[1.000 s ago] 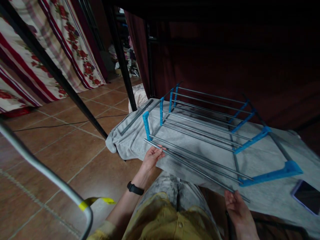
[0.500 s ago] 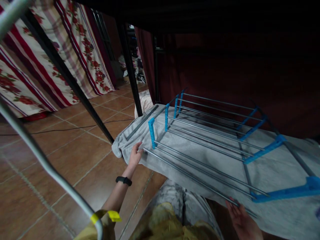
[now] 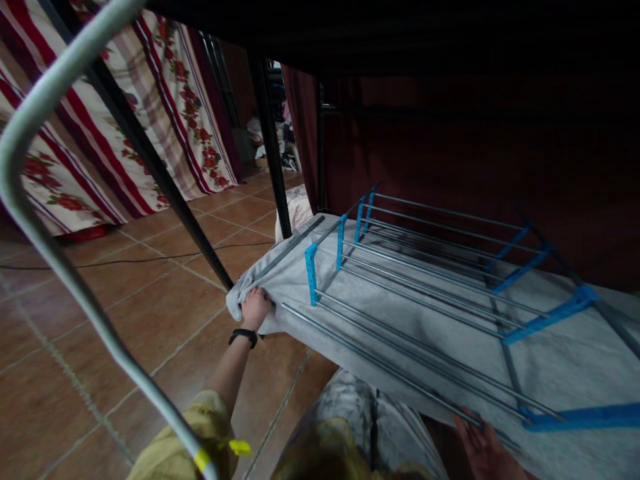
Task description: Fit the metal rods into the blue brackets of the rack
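Observation:
A shoe-rack frame of thin metal rods and blue plastic side brackets lies flat on a grey blanket. One loose rod runs along the blanket's near edge. My left hand, with a black wristband, is closed on the blanket's left corner, just left of that rod's end. Only part of my right hand shows at the bottom edge. Its fingers are spread, palm up, beneath the rod's right end.
A black upright post and a slanted black bar stand left of the blanket. A bent grey tube with yellow tape crosses the foreground. Floral curtains hang behind, over brown floor tiles with a black cable.
My left hand left the loose rod, slid left and closed on the blanket's corner. The view shifted, so the phone at the right is out of frame. My right hand stayed under the rod's end.

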### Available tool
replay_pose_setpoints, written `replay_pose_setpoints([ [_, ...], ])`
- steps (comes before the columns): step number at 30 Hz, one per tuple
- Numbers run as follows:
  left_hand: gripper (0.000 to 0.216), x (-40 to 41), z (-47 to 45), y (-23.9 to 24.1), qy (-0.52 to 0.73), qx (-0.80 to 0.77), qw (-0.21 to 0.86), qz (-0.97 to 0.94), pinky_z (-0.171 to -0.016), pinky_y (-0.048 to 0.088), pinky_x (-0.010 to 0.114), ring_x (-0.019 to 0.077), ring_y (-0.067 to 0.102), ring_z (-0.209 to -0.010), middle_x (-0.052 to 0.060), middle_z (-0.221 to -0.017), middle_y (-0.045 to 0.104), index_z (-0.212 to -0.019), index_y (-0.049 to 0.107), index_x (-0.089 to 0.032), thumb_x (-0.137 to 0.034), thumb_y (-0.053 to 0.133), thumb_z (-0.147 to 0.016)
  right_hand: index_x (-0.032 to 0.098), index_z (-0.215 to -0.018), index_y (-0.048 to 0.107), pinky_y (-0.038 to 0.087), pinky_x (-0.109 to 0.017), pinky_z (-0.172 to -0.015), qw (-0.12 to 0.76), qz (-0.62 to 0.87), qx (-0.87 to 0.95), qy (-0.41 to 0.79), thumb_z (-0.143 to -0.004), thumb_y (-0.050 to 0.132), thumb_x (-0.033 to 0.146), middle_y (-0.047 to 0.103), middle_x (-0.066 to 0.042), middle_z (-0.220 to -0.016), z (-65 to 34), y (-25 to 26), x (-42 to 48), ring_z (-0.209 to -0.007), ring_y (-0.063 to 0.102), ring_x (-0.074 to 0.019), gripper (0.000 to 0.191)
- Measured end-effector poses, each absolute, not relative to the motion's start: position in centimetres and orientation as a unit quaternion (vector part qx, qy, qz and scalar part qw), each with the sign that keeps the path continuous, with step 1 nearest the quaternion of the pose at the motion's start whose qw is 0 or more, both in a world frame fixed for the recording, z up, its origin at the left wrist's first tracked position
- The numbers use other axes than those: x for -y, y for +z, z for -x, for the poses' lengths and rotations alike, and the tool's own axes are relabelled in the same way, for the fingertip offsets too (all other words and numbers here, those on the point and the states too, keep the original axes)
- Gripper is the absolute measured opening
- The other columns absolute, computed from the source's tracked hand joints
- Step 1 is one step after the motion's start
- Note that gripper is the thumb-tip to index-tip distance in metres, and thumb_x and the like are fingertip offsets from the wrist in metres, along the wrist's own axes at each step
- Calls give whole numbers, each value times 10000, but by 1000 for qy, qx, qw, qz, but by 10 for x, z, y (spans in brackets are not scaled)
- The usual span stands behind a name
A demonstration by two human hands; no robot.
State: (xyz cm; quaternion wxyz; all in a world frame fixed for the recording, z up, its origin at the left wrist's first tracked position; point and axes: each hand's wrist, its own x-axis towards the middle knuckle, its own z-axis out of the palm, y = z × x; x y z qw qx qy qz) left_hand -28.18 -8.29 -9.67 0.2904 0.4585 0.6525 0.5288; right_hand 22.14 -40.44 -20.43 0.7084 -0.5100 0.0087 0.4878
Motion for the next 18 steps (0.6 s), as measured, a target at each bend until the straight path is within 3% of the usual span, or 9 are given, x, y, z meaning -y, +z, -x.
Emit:
replay_pose_setpoints([
  [4,158,106,255,-91,516,-637,342,-459,-980,472,338,263,637,-1125,68,-880,708,-782,667,-182,-56,698,-690,283,-1005,694,670,-319,-738,728,511,-73,451,-777,642,190,754,-12,-946,-206,-184,400,-892,736,-166,252],
  [7,271,145,217,-90,503,-533,538,-417,-929,541,379,262,712,-1011,101,-976,772,-945,731,-174,-159,778,-678,268,-938,686,654,-333,-818,744,510,-59,428,-775,695,200,741,13,-898,-195,-168,395,-888,722,-150,177],
  [10,405,183,183,-85,494,-413,693,-326,-927,569,373,254,730,-1028,136,-1103,769,-1080,726,-152,-140,794,-681,255,-868,681,635,-334,-866,745,512,-48,425,-770,741,255,732,20,-876,-191,-161,390,-884,710,-142,115],
  [18,289,193,157,-73,536,-381,697,-287,-855,596,299,213,743,-964,91,-966,791,-965,716,-165,-250,859,-730,222,-812,645,624,-280,-849,762,510,-59,394,-723,774,229,728,24,-839,-200,-164,401,-840,708,-116,156],
])
